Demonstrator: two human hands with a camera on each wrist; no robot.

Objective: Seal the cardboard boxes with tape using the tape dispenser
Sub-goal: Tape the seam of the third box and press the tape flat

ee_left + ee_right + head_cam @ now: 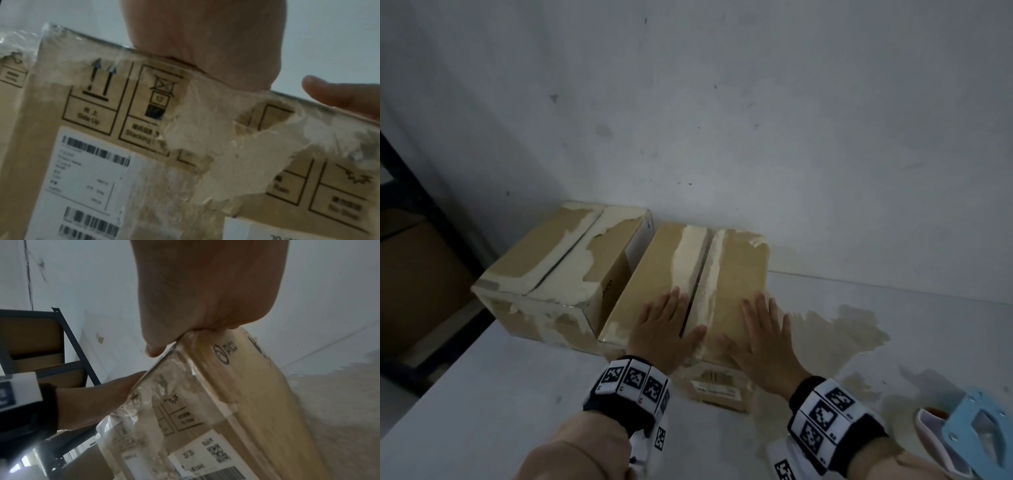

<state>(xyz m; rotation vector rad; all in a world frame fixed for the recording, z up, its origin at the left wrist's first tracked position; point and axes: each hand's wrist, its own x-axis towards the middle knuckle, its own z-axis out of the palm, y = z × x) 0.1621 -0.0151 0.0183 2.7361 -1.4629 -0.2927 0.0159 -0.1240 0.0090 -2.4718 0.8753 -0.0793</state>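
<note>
Two worn cardboard boxes stand side by side on a white table (482, 394), against the wall. On top of the nearer right box (654, 267) both my hands lie flat, one on each flap beside the centre seam. My left hand (666, 329) presses the left flap with fingers straight. My right hand (763, 335) presses the right flap the same way. The box's front face (144, 162) carries printed handling symbols, white barcode labels and torn paper patches. The left box (544, 270) sits untouched, its top torn. A blue tape dispenser (976, 431) lies on the table at the lower right, past my right wrist.
A dark metal shelf (69, 344) holding more cardboard boxes stands to the left of the table. The table top (842, 329) right of the box has a beige patch where its surface is torn. A scuffed white wall (722, 120) closes the back.
</note>
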